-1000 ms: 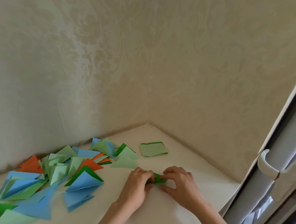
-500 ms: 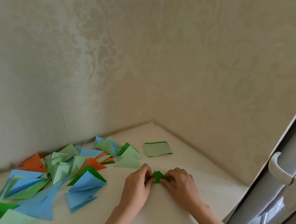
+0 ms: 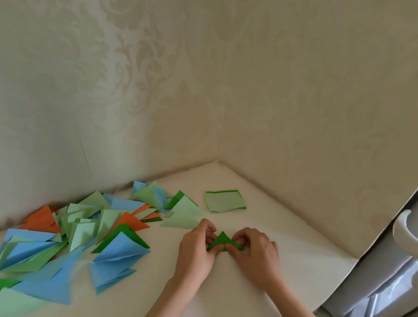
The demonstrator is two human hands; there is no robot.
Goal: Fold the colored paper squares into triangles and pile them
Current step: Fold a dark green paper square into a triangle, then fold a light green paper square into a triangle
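Head view, left hand [image 3: 195,252] and right hand [image 3: 256,255], fingers curled, pinching green paper triangle [image 3: 222,240] on table [image 3: 295,247]

My hands [image 3: 229,254] hold a small triangle [image 3: 223,241] on the table [image 3: 294,272]. A pile of triangles [image 3: 83,234] lies to their left. One flat paper [image 3: 225,201] lies behind them.

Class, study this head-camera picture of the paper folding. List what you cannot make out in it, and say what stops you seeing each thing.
- Dark green triangle: its lower corners, covered by the left hand and right hand.
- Pile of folded triangles: its count, since pieces overlap; the picture's left and bottom edges cut it off.
- Stack of unfolded squares: how many sheets, too thin to tell.
- Window handle: cut by the right edge.
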